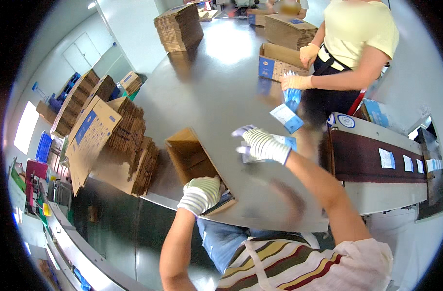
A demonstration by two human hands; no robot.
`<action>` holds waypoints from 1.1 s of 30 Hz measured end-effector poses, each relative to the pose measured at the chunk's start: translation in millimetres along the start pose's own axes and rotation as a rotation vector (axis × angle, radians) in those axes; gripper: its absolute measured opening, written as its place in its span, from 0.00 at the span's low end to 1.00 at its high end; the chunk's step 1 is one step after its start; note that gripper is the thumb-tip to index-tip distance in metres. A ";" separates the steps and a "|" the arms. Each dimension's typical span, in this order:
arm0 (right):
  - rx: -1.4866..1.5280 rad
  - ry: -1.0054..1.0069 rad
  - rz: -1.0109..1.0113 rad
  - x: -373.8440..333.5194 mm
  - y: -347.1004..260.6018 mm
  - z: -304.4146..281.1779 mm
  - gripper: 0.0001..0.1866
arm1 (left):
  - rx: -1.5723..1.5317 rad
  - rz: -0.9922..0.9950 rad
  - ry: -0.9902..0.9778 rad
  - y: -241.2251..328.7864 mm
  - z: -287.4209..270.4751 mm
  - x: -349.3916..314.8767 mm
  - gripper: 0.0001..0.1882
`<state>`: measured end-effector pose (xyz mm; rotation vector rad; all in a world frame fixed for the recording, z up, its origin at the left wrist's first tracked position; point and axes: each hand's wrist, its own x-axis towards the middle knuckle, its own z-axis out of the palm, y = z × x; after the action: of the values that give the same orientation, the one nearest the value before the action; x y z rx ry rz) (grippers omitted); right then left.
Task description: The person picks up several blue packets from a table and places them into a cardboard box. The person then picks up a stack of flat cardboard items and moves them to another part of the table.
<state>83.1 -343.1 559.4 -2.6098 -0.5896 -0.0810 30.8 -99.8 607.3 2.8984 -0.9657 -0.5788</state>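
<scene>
My left hand [201,195], in a grey-and-white striped glove, is closed at the near end of an open cardboard box [187,154]. Its fingertips are hidden inside, so what they grip cannot be seen. Part of some packets [225,197] shows beside that hand, within the box. To the right, my right hand [265,144] in a matching glove has its fingers apart over the metal table [221,97]. Under and beside it lies a blue-and-white packet [290,142], partly covered by the hand. Another such packet [286,118] lies farther off.
Flattened cartons [129,145] are stacked at the left, more cartons [179,28] at the back. Across the table a co-worker [362,43] in orange gloves holds several packets [292,92] beside an open box [279,62]. A dark conveyor belt [362,157] carrying packets is on the right.
</scene>
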 end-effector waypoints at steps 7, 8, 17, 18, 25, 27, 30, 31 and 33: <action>-0.361 -0.529 0.031 11.1 5.7 11.5 0.27 | -0.267 0.037 -0.048 -53.0 -4.6 13.7 0.20; -0.218 -0.396 -0.058 5.7 14.5 6.2 0.21 | -0.260 0.052 -0.044 -59.1 -5.0 15.0 0.21; -0.369 -0.559 0.096 -14.5 131.1 4.4 0.24 | -0.412 0.290 -0.070 -52.4 -37.7 6.3 0.16; -0.508 -0.561 0.000 -19.2 150.9 11.2 0.26 | -0.409 0.328 -0.009 -56.0 -31.3 6.5 0.16; -0.511 -0.622 0.281 -44.7 161.0 11.2 0.36 | -0.609 0.408 0.063 -56.8 -16.8 14.5 0.13; -0.541 -0.610 0.335 -33.1 114.4 8.0 0.37 | -0.662 0.369 0.044 -53.2 -20.7 10.9 0.12; -0.635 -0.505 0.199 -29.6 40.9 13.1 0.37 | -0.579 0.374 0.179 -51.7 -6.7 14.6 0.09; -0.588 -0.519 0.191 -27.5 20.4 14.6 0.36 | -0.555 0.372 0.162 -51.6 -5.6 19.6 0.09; -0.385 -0.734 0.362 -23.4 -20.0 18.7 0.32 | -0.497 0.351 0.135 -48.8 -12.6 16.5 0.10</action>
<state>52.6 -327.8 547.7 -3.0444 -0.3319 1.0007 75.4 -71.2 606.4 2.2392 -1.0904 -0.5018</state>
